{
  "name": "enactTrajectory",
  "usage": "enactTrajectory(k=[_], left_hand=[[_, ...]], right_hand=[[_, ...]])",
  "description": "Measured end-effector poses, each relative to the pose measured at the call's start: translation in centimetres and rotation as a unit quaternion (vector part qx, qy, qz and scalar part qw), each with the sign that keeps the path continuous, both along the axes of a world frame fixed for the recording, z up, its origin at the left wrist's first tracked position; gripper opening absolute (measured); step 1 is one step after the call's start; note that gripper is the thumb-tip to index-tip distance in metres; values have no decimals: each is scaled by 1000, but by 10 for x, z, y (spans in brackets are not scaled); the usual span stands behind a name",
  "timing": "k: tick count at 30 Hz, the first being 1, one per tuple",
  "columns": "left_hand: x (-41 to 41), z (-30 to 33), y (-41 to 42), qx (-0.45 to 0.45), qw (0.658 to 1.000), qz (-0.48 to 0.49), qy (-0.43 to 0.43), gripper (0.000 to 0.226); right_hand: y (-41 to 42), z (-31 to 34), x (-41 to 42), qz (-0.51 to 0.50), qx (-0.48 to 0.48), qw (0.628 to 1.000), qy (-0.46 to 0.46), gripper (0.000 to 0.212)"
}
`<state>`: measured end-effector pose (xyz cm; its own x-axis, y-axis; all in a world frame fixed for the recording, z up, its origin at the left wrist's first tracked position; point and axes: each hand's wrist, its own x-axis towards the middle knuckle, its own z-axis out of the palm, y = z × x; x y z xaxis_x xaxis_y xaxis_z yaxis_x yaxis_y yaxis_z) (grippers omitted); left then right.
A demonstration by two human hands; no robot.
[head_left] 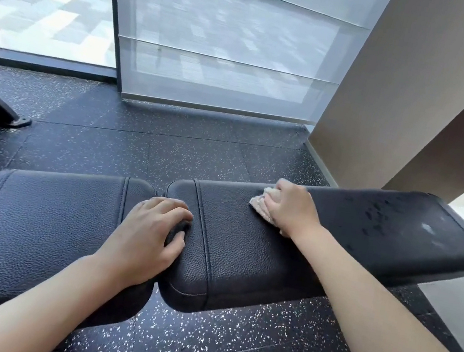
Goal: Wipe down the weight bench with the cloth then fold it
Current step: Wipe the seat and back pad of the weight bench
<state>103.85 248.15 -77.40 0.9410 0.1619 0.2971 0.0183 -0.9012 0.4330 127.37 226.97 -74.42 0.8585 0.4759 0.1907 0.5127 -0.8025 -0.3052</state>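
Right hand (287,207): at 2 o'clock, fingers curled, pressing the cloth (262,206) onto the bench (242,249).
Left hand (149,232): fingers spread, resting on the gap between pads.

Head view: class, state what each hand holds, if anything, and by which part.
The right hand grips the bunched cloth from on top, against the weight bench. The left hand holds nothing; it rests on the bench.

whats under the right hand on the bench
A crumpled beige cloth lies under the right hand, pressed onto the black bench pad. Only its left edge and a corner near the wrist show; the rest, and the pad beneath it, are covered.
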Motion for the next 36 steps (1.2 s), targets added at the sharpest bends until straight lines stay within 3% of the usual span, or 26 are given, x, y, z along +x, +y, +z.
enactTrajectory(k=[6, 10, 14, 18, 24, 29, 36], left_hand=[[18, 5, -23, -6, 999, -32, -10, 37], [40, 10, -37, -16, 999, -47, -10, 38], [61, 8, -57, -10, 997, -76, -5, 38], [72, -2, -72, 2, 995, -96, -3, 38], [72, -6, -79, 23, 996, -86, -4, 36], [68, -3, -83, 28, 997, -77, 8, 38], [69, 1, -85, 20, 997, -68, 17, 37]], right_hand=[[16, 6, 7, -32, -1, 999, 15, 24], [-27, 4, -50, 6, 0, 1000, 5, 21], [-79, -9, -108, 30, 39, 999, -13, 32], [-108, -25, -122, 43, 69, 996, -39, 32], [-107, -17, -42, -28, 58, 996, -54, 30], [-59, -5, 17, 4, -5, 999, -40, 23], [11, 10, 71, 0, -22, 1000, 12, 15]])
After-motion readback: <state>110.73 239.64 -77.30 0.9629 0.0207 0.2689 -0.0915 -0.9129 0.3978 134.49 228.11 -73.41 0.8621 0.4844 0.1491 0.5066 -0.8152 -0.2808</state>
